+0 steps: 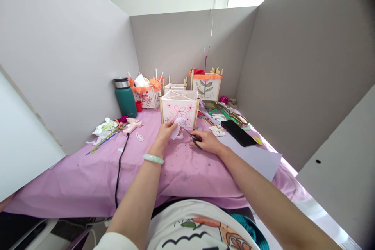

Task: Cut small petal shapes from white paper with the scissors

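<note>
The grip of the left hand (164, 132) pinches a small, pale lilac piece of fringed paper (175, 131) above the purple cloth-covered counter (193, 179); just right of it, the right hand (208, 141) grasps black-handled metal scissors (195, 139), long axis slanting up-left, blades toward the fringe.

Your sole head-worn camera looks forward and down from close above your white printed cloth shirt (193, 234), over the lilac cloth-covered table (202, 179); the dark upper-right corner appears unreliable.
</note>
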`<state>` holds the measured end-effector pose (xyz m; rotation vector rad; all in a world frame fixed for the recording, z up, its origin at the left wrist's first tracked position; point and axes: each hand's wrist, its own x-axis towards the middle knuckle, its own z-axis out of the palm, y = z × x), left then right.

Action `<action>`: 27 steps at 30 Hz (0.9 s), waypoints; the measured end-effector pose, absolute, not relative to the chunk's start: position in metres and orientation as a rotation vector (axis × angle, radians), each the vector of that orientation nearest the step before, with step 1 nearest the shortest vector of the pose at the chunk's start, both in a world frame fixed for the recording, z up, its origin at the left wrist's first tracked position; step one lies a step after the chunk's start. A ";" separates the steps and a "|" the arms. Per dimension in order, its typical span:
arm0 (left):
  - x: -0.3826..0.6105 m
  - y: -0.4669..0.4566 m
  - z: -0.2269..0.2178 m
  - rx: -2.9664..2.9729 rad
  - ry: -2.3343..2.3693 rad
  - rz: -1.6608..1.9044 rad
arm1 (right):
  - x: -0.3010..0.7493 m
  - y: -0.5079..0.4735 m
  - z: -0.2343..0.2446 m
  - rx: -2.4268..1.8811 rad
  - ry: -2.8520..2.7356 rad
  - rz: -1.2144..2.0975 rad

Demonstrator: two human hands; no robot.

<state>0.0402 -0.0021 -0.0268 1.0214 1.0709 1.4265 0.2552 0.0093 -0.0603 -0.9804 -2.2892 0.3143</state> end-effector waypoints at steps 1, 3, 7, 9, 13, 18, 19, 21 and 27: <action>0.040 -0.002 -0.027 1.021 1.074 1.428 | 0.255 0.009 -0.060 -0.983 -2.290 0.314; 0.040 -0.002 -0.028 1.028 1.074 1.430 | 0.255 0.010 -0.060 -0.982 -2.292 0.312; 0.039 -0.001 -0.029 1.053 1.058 1.411 | 0.255 0.010 -0.061 -0.971 -2.287 0.312; 0.039 -0.001 -0.029 1.076 1.047 1.391 | 0.255 0.011 -0.061 -0.973 -2.286 0.311; 0.039 0.000 -0.030 1.110 1.032 1.384 | 0.255 0.010 -0.060 -0.977 -2.285 0.313; 0.039 0.000 -0.029 1.116 1.038 1.388 | 0.254 0.008 -0.058 -0.994 -2.295 0.331; 0.039 -0.001 -0.029 1.110 1.038 1.389 | 0.254 0.008 -0.058 -0.993 -2.296 0.332; 0.039 -0.001 -0.029 1.092 1.039 1.394 | 0.254 0.008 -0.058 -0.986 -2.296 0.334; 0.039 -0.001 -0.029 1.106 1.054 1.388 | 0.254 0.007 -0.057 -0.979 -2.299 0.342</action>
